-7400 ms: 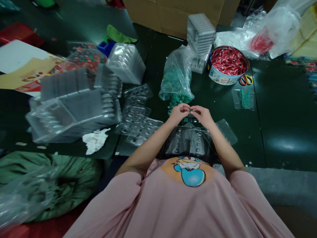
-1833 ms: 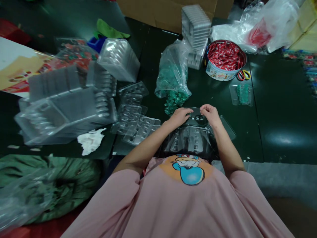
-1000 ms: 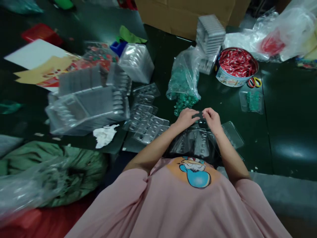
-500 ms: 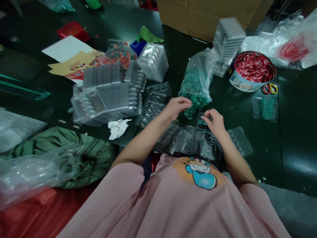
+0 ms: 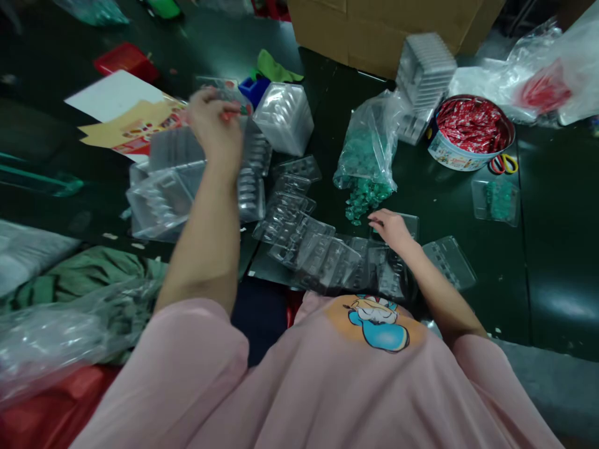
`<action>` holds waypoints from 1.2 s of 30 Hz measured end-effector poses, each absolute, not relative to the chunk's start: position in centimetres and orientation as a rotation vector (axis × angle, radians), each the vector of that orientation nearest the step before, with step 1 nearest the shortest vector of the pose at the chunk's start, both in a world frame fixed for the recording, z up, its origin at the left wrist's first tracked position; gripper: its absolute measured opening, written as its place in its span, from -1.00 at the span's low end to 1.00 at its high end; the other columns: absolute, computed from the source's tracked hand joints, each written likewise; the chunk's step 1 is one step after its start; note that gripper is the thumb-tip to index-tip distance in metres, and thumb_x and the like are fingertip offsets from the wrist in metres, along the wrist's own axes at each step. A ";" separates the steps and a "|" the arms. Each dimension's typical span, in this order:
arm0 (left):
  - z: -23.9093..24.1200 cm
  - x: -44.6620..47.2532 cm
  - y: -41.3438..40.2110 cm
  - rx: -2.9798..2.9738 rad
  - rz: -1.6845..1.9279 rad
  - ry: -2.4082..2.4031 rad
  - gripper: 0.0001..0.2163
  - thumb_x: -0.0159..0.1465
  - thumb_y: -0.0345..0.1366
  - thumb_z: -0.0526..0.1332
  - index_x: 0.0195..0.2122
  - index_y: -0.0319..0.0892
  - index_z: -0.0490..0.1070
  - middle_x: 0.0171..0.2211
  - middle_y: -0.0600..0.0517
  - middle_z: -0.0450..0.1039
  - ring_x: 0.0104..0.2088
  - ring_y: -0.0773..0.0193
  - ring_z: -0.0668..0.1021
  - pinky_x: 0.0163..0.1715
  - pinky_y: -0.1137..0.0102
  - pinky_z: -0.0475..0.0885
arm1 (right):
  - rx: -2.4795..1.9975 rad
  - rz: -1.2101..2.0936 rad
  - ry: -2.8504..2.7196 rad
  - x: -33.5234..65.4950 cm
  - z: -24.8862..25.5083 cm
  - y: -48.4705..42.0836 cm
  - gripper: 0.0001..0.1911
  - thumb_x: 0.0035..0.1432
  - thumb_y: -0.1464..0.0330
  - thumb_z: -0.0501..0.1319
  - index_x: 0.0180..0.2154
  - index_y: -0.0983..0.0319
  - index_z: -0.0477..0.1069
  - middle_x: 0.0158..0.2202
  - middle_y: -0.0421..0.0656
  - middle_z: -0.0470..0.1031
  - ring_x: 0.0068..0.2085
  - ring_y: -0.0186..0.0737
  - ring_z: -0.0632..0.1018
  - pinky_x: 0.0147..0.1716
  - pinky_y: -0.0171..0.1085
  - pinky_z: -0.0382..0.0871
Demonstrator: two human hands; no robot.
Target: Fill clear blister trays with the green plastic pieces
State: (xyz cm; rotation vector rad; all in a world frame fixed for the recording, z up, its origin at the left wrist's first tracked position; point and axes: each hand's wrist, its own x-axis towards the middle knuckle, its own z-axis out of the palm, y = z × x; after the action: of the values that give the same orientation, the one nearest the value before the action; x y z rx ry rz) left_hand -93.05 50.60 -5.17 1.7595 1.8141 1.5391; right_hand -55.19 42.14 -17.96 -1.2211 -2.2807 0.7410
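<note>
My left hand (image 5: 213, 121) reaches far out to the left, above a big stack of clear blister trays (image 5: 161, 196) and next to a tray of red and green pieces (image 5: 219, 84). Its fingers are curled but blurred by motion. My right hand (image 5: 392, 227) lies with its fingers flat on a small clear tray (image 5: 408, 220) in front of me. Just beyond it, small green pieces (image 5: 362, 196) spill from a clear plastic bag (image 5: 367, 146). Several empty blister trays (image 5: 304, 240) overlap between my arms.
A round tin of red packets (image 5: 472, 128) stands at the back right, with scissors (image 5: 503, 164) and a small tray of green pieces (image 5: 496, 199) beside it. Cardboard boxes (image 5: 374, 28), more tray stacks (image 5: 425, 68) and printed cards (image 5: 131, 125) line the back. Bags lie at my left.
My left hand has left the small tray and swung far left and back over the tray stack. My right hand stays on the small tray, now lowered onto the table.
</note>
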 end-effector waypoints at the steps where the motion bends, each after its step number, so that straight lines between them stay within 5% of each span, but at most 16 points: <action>1: -6.3 -91.7 49.7 1.826 1.528 1.888 -0.85 0.17 -0.50 0.26 -0.23 -0.23 0.49 -0.11 0.01 0.45 -0.04 0.26 0.45 0.09 0.20 0.35 | -1.214 0.724 -2.376 -56.1 -18.2 42.3 -0.83 0.21 0.45 0.22 -0.15 0.23 0.50 -0.19 -0.06 0.53 -0.16 -0.14 0.53 -0.12 -0.21 0.40; 5: -11.0 -84.8 45.2 1.808 1.293 1.843 -0.85 0.14 -0.44 0.26 -0.25 -0.27 0.53 -0.30 0.04 0.52 -0.34 0.37 0.47 -0.18 0.36 0.42 | -1.269 0.526 -2.711 -59.5 -18.9 42.7 -0.82 0.18 0.46 0.24 -0.15 0.29 0.50 -0.15 0.04 0.53 -0.09 -0.03 0.51 -0.08 -0.14 0.37; 9: -14.7 -79.7 41.6 1.569 1.115 1.678 -0.86 0.17 -0.29 0.24 -0.31 -0.21 0.55 -0.39 0.04 0.54 -0.39 0.32 0.50 -0.32 0.42 0.39 | -1.339 0.456 -2.738 -60.5 -19.2 43.0 -0.83 0.21 0.50 0.15 -0.20 0.35 0.50 -0.19 0.11 0.53 -0.12 -0.01 0.52 -0.11 -0.13 0.36; 16: -17.9 -76.0 39.8 1.358 1.008 1.471 -0.79 0.05 -0.25 0.31 -0.30 -0.21 0.56 -0.38 0.00 0.56 -0.34 0.28 0.55 -0.24 0.39 0.40 | -1.284 1.293 -1.749 -57.4 -19.4 43.3 -0.82 0.09 0.29 0.24 -0.26 0.23 0.48 -0.36 -0.19 0.56 -0.32 -0.26 0.55 -0.24 -0.27 0.40; 20: -17.8 -73.2 40.0 1.175 1.052 1.350 -0.77 -0.03 -0.22 0.38 -0.37 -0.23 0.54 -0.41 0.02 0.55 -0.38 0.31 0.53 -0.26 0.41 0.40 | -1.144 1.458 -1.438 -55.8 -18.7 42.4 -0.75 -0.01 0.20 0.31 -0.34 0.23 0.45 -0.43 -0.22 0.53 -0.38 -0.30 0.52 -0.28 -0.29 0.39; 31: -17.2 -69.6 40.4 1.193 1.068 1.352 -0.80 0.00 -0.22 0.39 -0.40 -0.23 0.56 -0.42 0.02 0.56 -0.39 0.29 0.54 -0.29 0.41 0.41 | -1.317 0.956 -1.741 -53.2 -17.0 40.8 -0.87 0.17 0.34 0.18 -0.31 0.22 0.49 -0.42 -0.23 0.54 -0.41 -0.31 0.47 -0.33 -0.33 0.29; 36: -16.9 -68.5 40.5 1.308 1.051 1.508 -0.88 0.06 -0.33 0.32 -0.37 -0.20 0.59 -0.40 0.02 0.59 -0.35 0.25 0.57 -0.25 0.39 0.42 | -1.355 0.629 -1.941 -53.5 -16.6 40.5 -0.85 0.25 0.40 0.09 -0.30 0.22 0.44 -0.30 -0.10 0.51 -0.25 -0.18 0.49 -0.20 -0.26 0.31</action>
State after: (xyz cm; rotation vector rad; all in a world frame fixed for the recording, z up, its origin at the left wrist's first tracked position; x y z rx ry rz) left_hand -68.54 40.53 -16.93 1.3082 1.5079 1.0514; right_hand -53.55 40.48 -16.55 -1.3548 -1.9412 0.6292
